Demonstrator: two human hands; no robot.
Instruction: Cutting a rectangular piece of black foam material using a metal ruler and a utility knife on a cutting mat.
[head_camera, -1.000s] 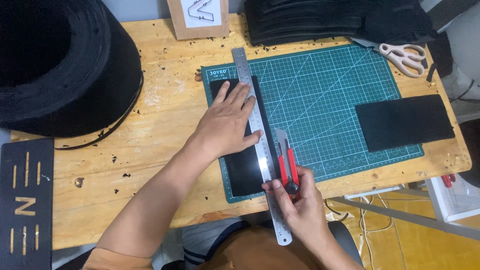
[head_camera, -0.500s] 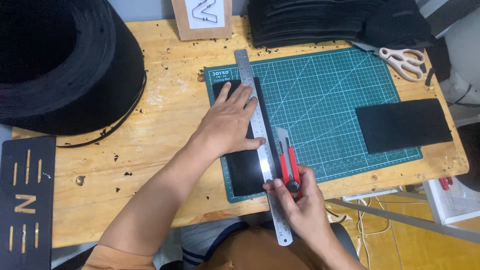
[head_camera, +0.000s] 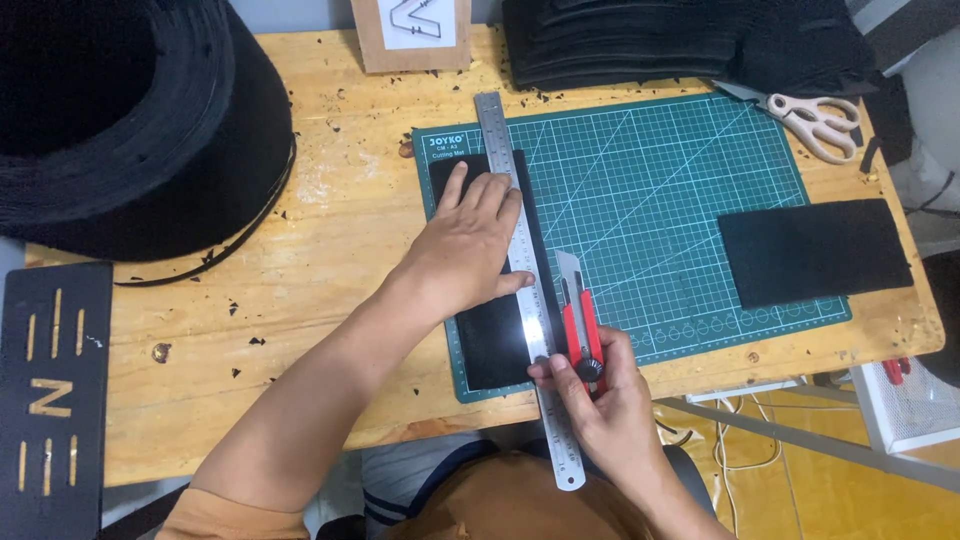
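On the green cutting mat (head_camera: 680, 200), the left hand (head_camera: 470, 235) lies flat, pinning the steel ruler (head_camera: 520, 270) over a black sheet (head_camera: 495, 335), while just right, seemingly against its edge, the right hand (head_camera: 600, 395) grips a red knife (head_camera: 580, 315) parallel to it.

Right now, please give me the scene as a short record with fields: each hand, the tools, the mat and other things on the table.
left hand: left hand presses flat on the steel ruler and the black sheet
right hand: right hand grips the red utility knife, blade beside the ruler's right edge
mat: green cutting mat on the wooden table
other: second black sheet on the mat's right edge; scissors at far right
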